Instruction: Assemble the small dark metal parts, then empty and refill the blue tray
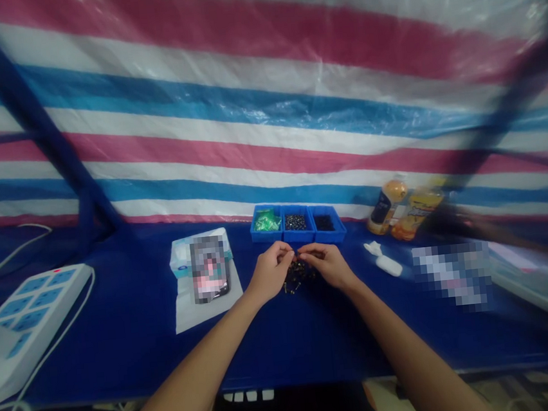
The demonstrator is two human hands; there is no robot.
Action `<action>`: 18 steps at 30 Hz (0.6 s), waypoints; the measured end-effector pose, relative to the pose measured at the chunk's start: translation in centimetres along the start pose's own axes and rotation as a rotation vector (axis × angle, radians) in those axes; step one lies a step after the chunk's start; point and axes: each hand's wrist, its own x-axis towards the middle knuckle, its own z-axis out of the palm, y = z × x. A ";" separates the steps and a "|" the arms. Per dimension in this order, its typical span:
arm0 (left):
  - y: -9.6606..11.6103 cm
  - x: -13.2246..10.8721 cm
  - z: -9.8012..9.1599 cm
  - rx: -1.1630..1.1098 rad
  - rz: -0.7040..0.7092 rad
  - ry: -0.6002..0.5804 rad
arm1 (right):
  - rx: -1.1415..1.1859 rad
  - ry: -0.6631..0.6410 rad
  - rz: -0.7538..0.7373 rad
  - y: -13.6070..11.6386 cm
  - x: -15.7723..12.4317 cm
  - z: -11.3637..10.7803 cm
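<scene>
My left hand [273, 269] and my right hand [327, 264] meet fingertip to fingertip over the middle of the blue table. Each has its thumb and forefinger pinched together; whatever they pinch is too small to make out. Below and between them lies a loose pile of small dark and brass-coloured parts [297, 281], partly hidden by the fingers. Just beyond the hands stand three joined blue bins. The left bin [268, 234] holds green packets, the middle bin [299, 234] small dark shiny pieces, and the right bin [330, 235] small black pieces.
To the left, a phone [209, 268] leans on a tissue box [180, 256] over a white sheet [187, 314]. A white power strip [38, 325] with its cable sits far left. On the right are two orange drink bottles [387, 207] and a white earbud case [389, 265].
</scene>
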 end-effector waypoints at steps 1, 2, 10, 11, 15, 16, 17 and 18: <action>0.0 0.0 0.0 0.012 0.001 0.002 | -0.005 -0.010 0.000 0.1 0.0 0.0; 0.0 0.0 0.0 0.030 0.004 0.004 | -0.006 -0.019 -0.005 0.1 0.0 0.1; 0.3 -0.1 0.2 0.151 0.065 0.032 | -0.112 -0.040 -0.044 0.3 -0.3 0.5; 0.3 -0.1 0.2 0.157 0.064 0.031 | -0.129 -0.045 -0.047 0.2 -0.4 0.5; 0.3 -0.1 0.2 0.157 0.052 0.019 | -0.181 -0.061 -0.078 -0.2 -0.5 0.5; 0.3 -0.1 0.1 0.154 0.054 0.018 | -0.192 -0.057 -0.086 -0.3 -0.6 0.5; 0.4 -0.1 0.1 0.150 0.057 0.021 | -0.210 -0.046 -0.092 -0.4 -0.6 0.5; 0.4 -0.1 0.1 0.146 0.061 0.025 | -0.237 -0.030 -0.094 -0.5 -0.6 0.5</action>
